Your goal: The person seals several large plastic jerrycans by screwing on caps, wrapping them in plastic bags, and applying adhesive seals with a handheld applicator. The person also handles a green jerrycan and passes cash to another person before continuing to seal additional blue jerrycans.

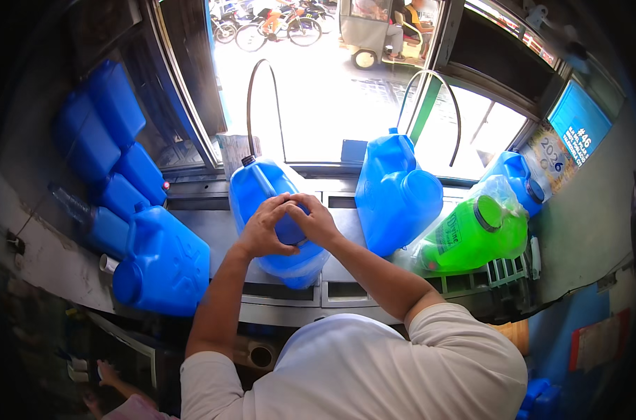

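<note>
Cupping round lid (288, 231) of smooth blue plastic jug (260, 183): left hand (265, 227), right hand (315, 220)

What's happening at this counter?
A person has the left hand and right hand cupped around the wide cap of a blue jug on the metal counter. The cap is on the jug; how tight can't be told. To the right are another blue jug and a green jug in clear plastic.

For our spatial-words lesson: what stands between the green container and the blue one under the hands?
Another blue container, as the head view shows.
</note>
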`<state>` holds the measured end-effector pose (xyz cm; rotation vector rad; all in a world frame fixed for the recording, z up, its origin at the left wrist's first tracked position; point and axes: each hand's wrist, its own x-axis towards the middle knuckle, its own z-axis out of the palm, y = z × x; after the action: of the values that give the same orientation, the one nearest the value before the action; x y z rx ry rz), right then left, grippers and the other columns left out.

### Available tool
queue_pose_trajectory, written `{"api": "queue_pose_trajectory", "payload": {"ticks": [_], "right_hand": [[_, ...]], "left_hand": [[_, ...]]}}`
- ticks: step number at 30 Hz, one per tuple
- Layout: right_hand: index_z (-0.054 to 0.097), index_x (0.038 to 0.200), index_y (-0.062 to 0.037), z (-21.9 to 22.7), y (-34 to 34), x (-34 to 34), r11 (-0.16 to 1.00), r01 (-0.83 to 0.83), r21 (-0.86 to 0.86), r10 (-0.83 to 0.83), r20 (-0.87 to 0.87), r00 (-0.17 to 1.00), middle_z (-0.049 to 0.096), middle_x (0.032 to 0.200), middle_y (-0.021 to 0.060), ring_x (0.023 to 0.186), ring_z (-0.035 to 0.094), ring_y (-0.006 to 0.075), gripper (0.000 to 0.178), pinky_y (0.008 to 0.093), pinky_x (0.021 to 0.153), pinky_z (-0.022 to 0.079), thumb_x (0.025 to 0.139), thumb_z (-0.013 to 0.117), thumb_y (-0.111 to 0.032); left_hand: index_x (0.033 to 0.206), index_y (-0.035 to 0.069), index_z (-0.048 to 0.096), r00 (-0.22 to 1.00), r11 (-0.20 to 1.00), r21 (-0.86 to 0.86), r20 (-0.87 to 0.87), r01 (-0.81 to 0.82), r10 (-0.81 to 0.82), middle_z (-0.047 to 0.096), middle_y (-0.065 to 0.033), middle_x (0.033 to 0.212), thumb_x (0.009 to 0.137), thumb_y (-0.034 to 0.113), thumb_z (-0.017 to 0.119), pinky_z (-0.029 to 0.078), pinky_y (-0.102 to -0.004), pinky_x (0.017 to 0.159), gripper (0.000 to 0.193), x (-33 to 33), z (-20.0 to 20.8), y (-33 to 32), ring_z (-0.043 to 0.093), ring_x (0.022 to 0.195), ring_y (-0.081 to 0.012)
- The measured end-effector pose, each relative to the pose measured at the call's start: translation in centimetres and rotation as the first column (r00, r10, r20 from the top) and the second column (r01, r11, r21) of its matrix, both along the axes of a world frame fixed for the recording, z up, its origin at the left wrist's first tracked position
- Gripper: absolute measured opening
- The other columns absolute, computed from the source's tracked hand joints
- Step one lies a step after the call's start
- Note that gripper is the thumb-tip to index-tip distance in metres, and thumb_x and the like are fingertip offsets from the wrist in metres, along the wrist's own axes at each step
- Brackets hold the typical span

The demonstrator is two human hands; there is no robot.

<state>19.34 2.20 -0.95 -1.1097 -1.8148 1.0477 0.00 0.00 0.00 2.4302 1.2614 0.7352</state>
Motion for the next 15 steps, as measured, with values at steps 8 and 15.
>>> {"api": "queue_pose_trajectory", "payload": {"ticks": [8, 15], "right_hand": [[0.070, 0.122, -0.0050, 0.7, 5.8, -0.7, 0.965, -0.255, -0.054, 0.255, -0.011, 0.967, 0.069, 0.118, 0.0168, 0.112, 0.065, 0.0274, 0.052, 0.0392, 0.097, 0.050, 0.095, 0.058, -0.049], [0.067, 0.123, -0.0031, -1.2, 1.4, -0.3, 0.997, -0.052, 0.061, 0.060, -0.127, 0.990, 0.064, 0.125, 0.0183, 0.119, 0.061, 0.0302, 0.051, 0.0389, 0.103, 0.046, 0.096, 0.060, -0.045]], "left_hand": [[0.139, 0.011, 0.055, 0.721, 0.719, 0.137, -0.041, -0.681, 0.691, 0.042, -0.0275, 0.149, 0.058, 0.059, 0.088, 0.033, -0.0533, 0.115, 0.100, 8.2, 0.4, -5.5, 0.034, 0.142, -0.0470], [0.136, 0.012, 0.058, 0.959, 0.948, 0.141, 0.055, -0.284, 0.279, 0.044, -0.0243, 0.148, 0.055, 0.050, 0.092, 0.035, -0.0526, 0.114, 0.096, 2.8, -0.1, -2.8, 0.039, 0.138, -0.0460]]}}
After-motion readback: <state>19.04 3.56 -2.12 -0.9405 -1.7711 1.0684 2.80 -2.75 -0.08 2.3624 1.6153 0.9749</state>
